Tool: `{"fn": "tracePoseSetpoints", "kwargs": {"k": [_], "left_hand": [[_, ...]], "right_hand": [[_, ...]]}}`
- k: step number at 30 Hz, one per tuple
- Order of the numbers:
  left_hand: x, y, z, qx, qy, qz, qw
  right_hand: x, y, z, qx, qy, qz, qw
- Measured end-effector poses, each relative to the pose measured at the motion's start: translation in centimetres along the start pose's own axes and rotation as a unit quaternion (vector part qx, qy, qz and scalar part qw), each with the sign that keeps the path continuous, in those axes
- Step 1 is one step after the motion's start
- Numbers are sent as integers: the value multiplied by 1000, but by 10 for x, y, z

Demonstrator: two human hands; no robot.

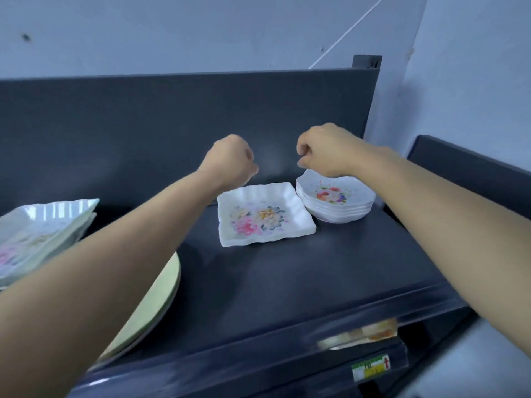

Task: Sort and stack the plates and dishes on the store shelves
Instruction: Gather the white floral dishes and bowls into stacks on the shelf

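A dark shelf [287,277] ran across the view with a dark back panel [172,124] behind it and a pale wall [201,30] above. Toward the back right of the shelf lay a single square floral dish [264,215] with a fluted rim, and just beside it on the right stood a short stack of small floral dishes [336,201], the two nearly touching. At the left edge, a tilted stack of square dishes [43,231] rested over pale green round plates [161,291], both partly covered by the left forearm. A blurred price label [370,369] hung on the shelf's front lip. Both bare arms reached forward over the shelf. The left hand [230,162] hovered above the far left corner of the square dish, fingers curled into a loose fist and gripping nothing. The right hand [324,150] hung above the back rim of the small stack, fingers curled inward with the thumb close to them, also empty. Whether either hand touched a dish rim could not be told. The left stacks were cut off by the frame.
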State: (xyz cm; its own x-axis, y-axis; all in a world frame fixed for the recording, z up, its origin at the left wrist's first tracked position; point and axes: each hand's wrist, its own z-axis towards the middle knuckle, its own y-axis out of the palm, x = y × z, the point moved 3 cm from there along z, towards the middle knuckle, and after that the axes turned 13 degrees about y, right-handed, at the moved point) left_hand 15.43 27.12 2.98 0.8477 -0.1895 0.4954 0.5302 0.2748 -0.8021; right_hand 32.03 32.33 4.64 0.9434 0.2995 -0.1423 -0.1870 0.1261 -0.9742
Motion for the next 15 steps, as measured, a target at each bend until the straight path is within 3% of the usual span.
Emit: {"fn": "tracePoseSetpoints", "kwargs": {"k": [15], "left_hand": [[-115,-145,-162,73,-170,99,978]], "right_hand": [[-229,38,-43,-84,-194,36,977]]}}
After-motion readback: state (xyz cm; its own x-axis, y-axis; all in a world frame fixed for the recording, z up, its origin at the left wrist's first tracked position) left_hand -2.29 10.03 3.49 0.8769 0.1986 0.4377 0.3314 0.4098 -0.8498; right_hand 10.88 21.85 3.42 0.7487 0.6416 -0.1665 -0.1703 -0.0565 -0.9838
